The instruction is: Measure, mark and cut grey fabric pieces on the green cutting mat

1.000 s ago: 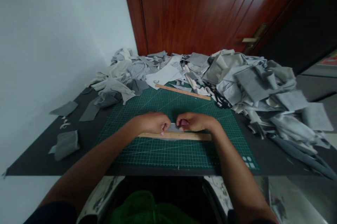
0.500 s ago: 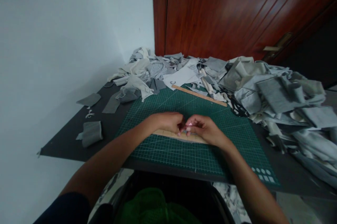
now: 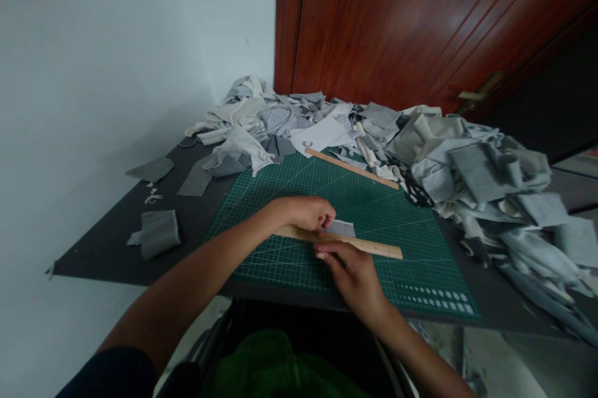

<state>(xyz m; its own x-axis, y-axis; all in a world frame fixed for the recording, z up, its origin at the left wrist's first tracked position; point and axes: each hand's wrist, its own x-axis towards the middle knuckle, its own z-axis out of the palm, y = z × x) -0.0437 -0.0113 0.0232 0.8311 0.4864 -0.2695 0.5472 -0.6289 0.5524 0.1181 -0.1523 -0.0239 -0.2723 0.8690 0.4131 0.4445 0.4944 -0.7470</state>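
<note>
A wooden ruler point(image 3: 374, 245) lies across the green cutting mat point(image 3: 280, 267). At its far edge shows a small light-grey piece of fabric point(image 3: 343, 228), partly under the ruler and my fingers. My left hand point(image 3: 311, 213) is closed, fingers curled down onto the ruler and holding it beside the fabric. On the ruler's near side, my right hand point(image 3: 350, 267) is closed in a pinch, fingertips at the ruler's edge just below the left hand. Whatever sits between those fingertips is too small to make out.
Another wooden ruler point(image 3: 352, 167) lies farther back on the mat. Heaps of grey and white fabric scraps point(image 3: 486, 161) line the table's back and right side. A folded grey cloth point(image 3: 160, 233) and loose pieces are at left, near the white wall point(image 3: 116, 74).
My right hand has moved toward me, off the ruler's top to its near edge. The ruler's right end and the grey fabric are now uncovered. The left hand has shifted slightly right.
</note>
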